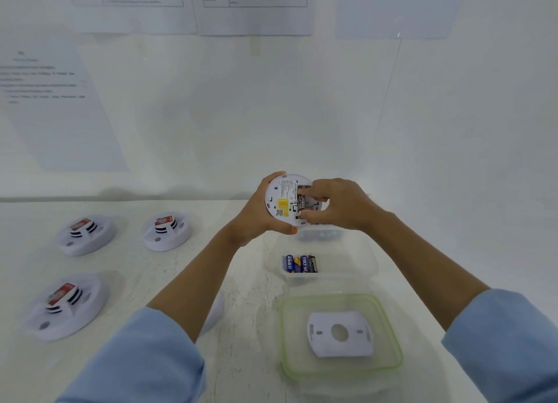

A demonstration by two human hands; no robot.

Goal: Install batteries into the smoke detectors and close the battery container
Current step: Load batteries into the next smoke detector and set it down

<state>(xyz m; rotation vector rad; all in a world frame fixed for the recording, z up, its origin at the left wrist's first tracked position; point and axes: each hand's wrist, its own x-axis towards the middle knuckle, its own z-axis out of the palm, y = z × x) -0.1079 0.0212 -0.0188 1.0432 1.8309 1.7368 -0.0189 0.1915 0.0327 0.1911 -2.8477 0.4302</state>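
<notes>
My left hand [256, 218] grips a round white smoke detector [280, 197], held up with its back and yellow label facing me. My right hand [335, 204] pinches a dark battery [302, 203] at the detector's battery slot. Below them stands a clear battery container [362, 266] with three batteries [300, 264] lying inside. Its green-rimmed lid [389, 336] lies nearer me on the table, with a white mounting plate [339, 333] resting on it.
Three more smoke detectors with red labels sit on the white table to the left: one [86, 235], another [166, 232] and the nearest [66, 304]. A white piece [214, 313] shows under my left forearm. Printed sheets [54, 106] hang on the wall behind.
</notes>
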